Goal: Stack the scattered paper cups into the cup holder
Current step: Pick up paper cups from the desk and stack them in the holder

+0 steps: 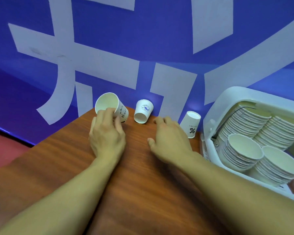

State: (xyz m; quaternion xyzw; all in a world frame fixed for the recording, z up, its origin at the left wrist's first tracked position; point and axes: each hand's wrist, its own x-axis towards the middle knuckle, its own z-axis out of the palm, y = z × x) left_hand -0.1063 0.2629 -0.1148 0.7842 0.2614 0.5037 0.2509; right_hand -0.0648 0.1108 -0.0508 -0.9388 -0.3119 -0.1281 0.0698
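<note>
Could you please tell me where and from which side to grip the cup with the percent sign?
Grip the percent-sign cup around its side wall near the narrow base, which faces up since it stands mouth-down. Probably come from its left with the right hand beside it; the cup holder crowds its right.

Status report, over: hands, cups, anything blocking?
Left grip holds left cup, tilted. Right grip open between middle cup and upside-down cup. Cup holder right, path unobstructed.

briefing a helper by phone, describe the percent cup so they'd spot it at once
On the wooden table, find the white cup holder at the right. The loose cup nearest it, beyond the right hand, is the one. Only it carries a black % mark; its neighbour shows a blue logo.
</note>
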